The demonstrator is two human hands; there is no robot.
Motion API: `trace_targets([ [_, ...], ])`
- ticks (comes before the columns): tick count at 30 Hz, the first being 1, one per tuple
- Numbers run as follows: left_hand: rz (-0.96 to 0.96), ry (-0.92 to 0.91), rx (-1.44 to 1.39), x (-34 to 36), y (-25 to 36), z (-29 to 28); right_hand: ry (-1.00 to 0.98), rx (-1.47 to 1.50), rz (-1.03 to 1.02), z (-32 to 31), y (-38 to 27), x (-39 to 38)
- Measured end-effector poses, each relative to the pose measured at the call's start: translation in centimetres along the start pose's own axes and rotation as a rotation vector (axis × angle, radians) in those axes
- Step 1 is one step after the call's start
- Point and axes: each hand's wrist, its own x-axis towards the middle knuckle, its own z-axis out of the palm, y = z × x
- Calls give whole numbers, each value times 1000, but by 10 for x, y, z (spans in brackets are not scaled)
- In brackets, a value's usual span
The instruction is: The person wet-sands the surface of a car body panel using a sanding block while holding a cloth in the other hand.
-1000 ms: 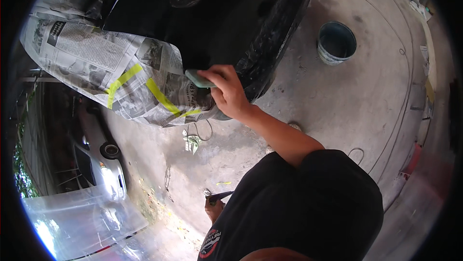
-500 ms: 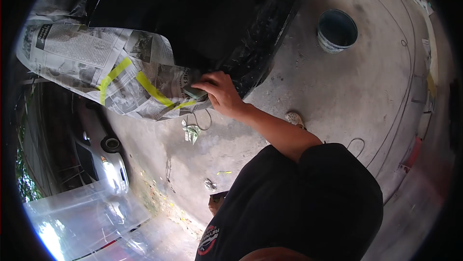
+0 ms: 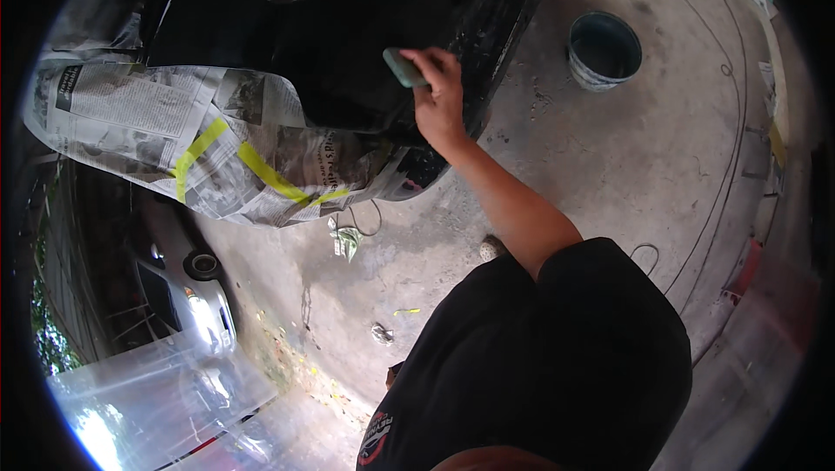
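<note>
My right hand (image 3: pixel 441 97) grips a greenish, rounded sanding block (image 3: pixel 403 68) by one end, over the glossy black car panel (image 3: pixel 348 45). Its fingers are closed on the block; whether the block touches the panel I cannot tell. Newspaper masking (image 3: pixel 261 123) covers the car's corner to the left of the hand, fixed with strips of yellow tape (image 3: pixel 270 173). Of my left hand (image 3: pixel 390 378) only a sliver shows beside my black shirt, next to a small dark thing; the rest is hidden behind the shirt.
A bucket (image 3: pixel 604 52) stands on the concrete floor to the right of the car. Under the masked corner lies a crumpled green-and-white wrapper (image 3: pixel 346 240). Another car (image 3: pixel 196 288) is parked at the left, near clear plastic sheeting (image 3: pixel 165 393). A cable (image 3: pixel 739 123) runs along the right.
My right hand has moved with the sanding block from the newspaper's lower edge up and right onto the black panel. My left hand has slipped mostly out of sight behind the shirt.
</note>
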Motion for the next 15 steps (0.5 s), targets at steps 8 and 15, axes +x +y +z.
trace_targets([
  [8, -149, 60, -209, 6, 57, -37, -44, 20, 115, -37, 43, -12],
  [15, -53, 20, 16, -9, 3, -26, 84, 236, 236, -81, 161, 184],
])
